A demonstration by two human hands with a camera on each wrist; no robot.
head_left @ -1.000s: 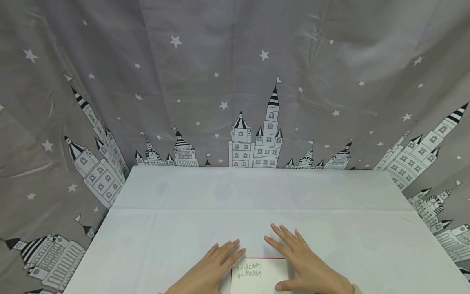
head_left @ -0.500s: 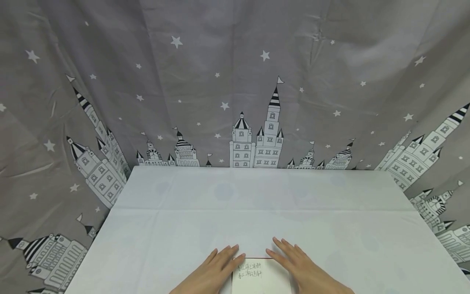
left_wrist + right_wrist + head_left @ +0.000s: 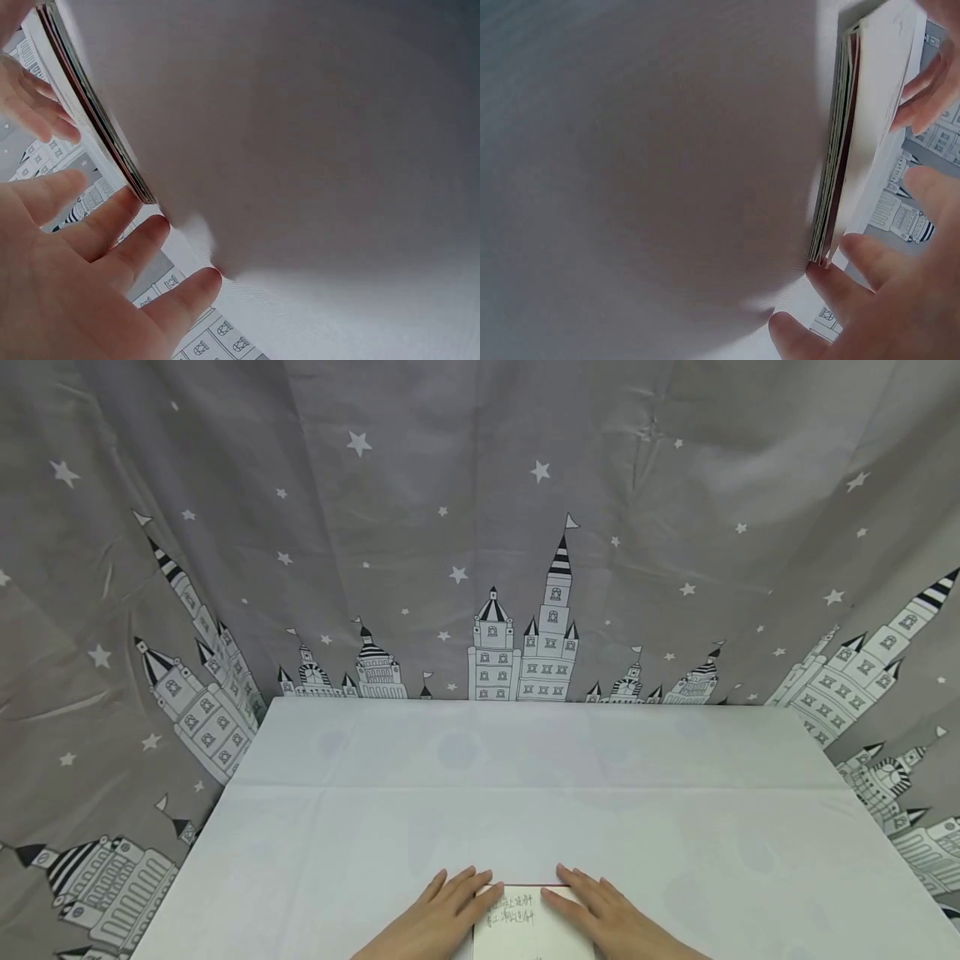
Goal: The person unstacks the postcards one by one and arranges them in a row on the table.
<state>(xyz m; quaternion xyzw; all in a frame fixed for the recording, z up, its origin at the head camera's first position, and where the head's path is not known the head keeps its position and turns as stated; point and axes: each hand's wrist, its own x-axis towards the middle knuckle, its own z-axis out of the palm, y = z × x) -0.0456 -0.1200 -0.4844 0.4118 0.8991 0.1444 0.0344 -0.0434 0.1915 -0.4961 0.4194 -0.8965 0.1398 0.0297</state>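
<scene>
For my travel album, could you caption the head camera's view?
Left hand and right hand frame a handwritten page on a white table, before a castle-print curtain.

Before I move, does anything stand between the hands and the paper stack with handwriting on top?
Nothing visible does: the left hand is at the far left corner of the paper stack, the right hand at its far right corner, with no object between.

Head view bright; wrist views dim, shadowed.

free tabletop [image 3: 534,802] lies beyond the book [image 3: 527,937], a seemingly low obstacle.
</scene>
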